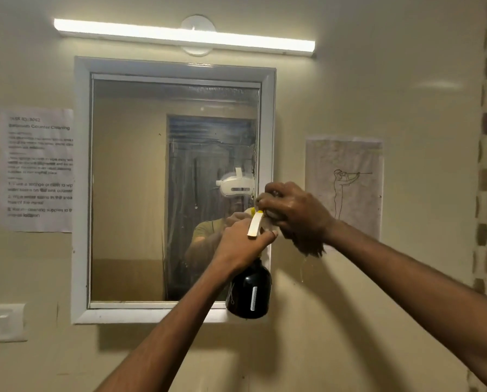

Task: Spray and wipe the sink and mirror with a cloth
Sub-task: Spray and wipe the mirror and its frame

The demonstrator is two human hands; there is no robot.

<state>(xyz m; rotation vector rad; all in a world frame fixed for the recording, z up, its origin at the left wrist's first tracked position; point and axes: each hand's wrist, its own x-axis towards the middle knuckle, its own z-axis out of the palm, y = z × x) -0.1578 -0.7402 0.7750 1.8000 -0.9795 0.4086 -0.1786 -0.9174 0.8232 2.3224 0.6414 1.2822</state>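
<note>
White-framed mirror (140, 193) on a cream wall, streaked on its right side; to its left a printed sheet (38, 169) headed "Counter Cleaning", with a line partly readable as "Wipe water stains". Raised before the mirror's lower right corner: black spray bottle (249, 292), neck gripped in left hand (240, 246), pale trigger above those fingers. Right hand (296, 212) curled shut over the yellow-tipped nozzle, touching it, with a wet brown cloth (310, 247) bunched beneath the palm.

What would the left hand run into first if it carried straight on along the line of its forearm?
Most likely the spray bottle head it already grips, with the right hand closed over the nozzle just beyond. Past those lies the mirror's right frame edge, though depth from this single view is uncertain.
</note>
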